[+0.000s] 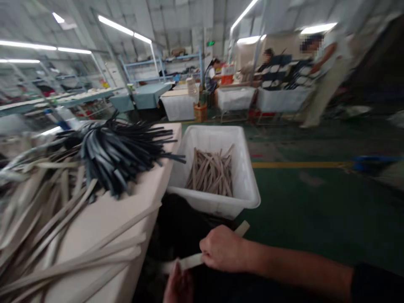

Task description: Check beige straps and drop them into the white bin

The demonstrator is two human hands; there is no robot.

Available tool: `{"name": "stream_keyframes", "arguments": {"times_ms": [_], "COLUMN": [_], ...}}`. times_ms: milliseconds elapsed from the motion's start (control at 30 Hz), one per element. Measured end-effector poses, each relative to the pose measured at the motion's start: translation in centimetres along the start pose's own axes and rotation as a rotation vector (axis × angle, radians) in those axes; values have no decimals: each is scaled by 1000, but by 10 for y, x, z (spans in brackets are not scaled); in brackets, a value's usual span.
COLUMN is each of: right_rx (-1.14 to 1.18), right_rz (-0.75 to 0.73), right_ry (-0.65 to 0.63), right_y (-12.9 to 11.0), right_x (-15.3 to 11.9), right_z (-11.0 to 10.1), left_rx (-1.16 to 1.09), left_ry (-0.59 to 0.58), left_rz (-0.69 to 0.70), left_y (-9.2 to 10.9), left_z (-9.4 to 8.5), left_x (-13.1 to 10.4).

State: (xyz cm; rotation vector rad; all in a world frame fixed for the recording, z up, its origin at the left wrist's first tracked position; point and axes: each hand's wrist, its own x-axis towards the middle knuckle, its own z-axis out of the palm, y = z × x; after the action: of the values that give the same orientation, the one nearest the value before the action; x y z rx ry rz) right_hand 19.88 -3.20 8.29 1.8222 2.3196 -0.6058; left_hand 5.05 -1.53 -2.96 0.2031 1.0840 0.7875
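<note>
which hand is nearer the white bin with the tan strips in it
Right. The right hand grips a tan strip just below the white bin. The left hand sits lower, at the frame's bottom edge, at the strip's other end, farther from the bin.

Pale worktable (104, 219) has a big heap of beige strips (47, 227) on it, plus black strips (120, 147) piled at the far end. White bin (246, 176) sits on the green floor (315, 202).
</note>
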Motion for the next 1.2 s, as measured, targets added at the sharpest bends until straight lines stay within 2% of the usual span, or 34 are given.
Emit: {"name": "stream_keyframes", "arguments": {"times_ms": [67, 167, 333, 400, 533, 633, 833, 933, 1067, 1200], "right_rx": [88, 204, 639, 697, 708, 731, 410, 377, 350, 479], "right_rz": [-46, -134, -297, -366, -627, -796, -842, -870, -863, -870], "right_ry": [0, -29, -140, -65, 172, 219, 441, 435, 350, 254], "right_y": [-9, -8, 29, 40, 43, 36, 26, 17, 15, 20], "right_x": [12, 13, -33, -50, -61, -62, -54, -45, -43, -50], "right_z": [4, -5, -46, -53, -48, -47, -55, -53, -62, -70], "left_rx": [-193, -407, -515, -532, -544, -555, -576, -571, -567, -560], "left_ry": [139, 186, 210, 195, 176, 181, 149, 130, 123, 119], "left_rz": [-40, -69, -24, -35, -58, -61, -124, -176, -199, -190], "left_y": [10, 20, 33, 35, 35, 35, 33, 34, 36, 31], "left_z": [-21, -23, -22, -24, -25, -26, -30, -29, -31, -32], "left_x": [-21, -32, -30, -30, -31, -32, -33, -36, -39, -39]}}
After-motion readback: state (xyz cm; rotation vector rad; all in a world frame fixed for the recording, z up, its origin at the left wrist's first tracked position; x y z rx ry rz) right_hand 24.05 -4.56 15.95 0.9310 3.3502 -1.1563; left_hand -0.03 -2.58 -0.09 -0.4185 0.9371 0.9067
